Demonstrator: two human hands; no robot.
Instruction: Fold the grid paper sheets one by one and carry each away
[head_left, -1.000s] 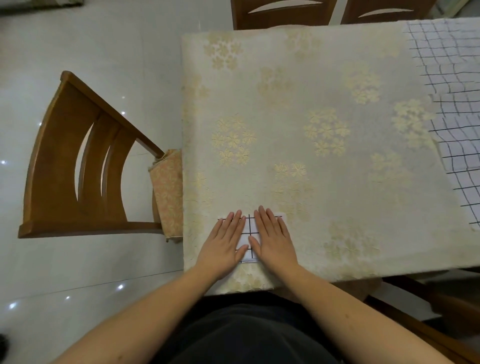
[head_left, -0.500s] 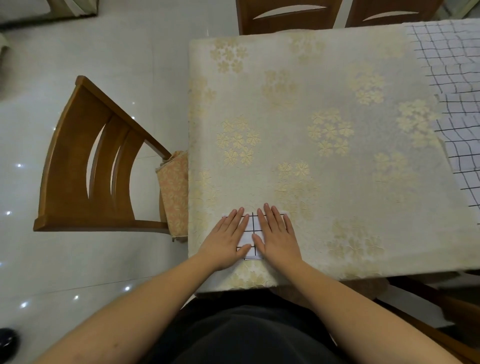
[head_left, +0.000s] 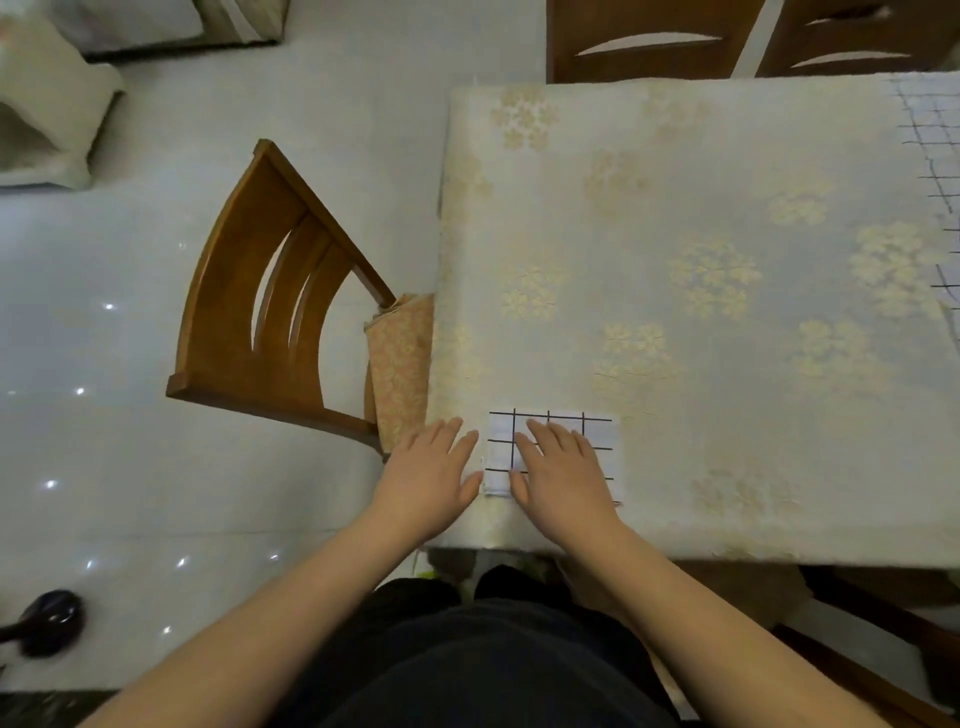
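Observation:
A small folded grid paper (head_left: 500, 442), white with black lines, lies near the front left corner of the table (head_left: 727, 322). My right hand (head_left: 563, 470) rests flat on it with straight fingers and hides its right part. My left hand (head_left: 428, 475) lies flat on the cloth just left of the paper, its thumb near the paper's left edge. More grid paper sheets (head_left: 935, 156) lie at the table's far right edge, partly out of frame.
A wooden chair (head_left: 270, 332) with a patterned cushion (head_left: 402, 364) stands left of the table. Two more chair backs (head_left: 649, 41) stand behind the table. Cushions (head_left: 47, 114) lie on the floor at top left, and a dark object (head_left: 49, 618) at bottom left.
My left hand has slid off the folded paper to its left. The right hand stays flat on it. The view has shifted left, so the table sits further right.

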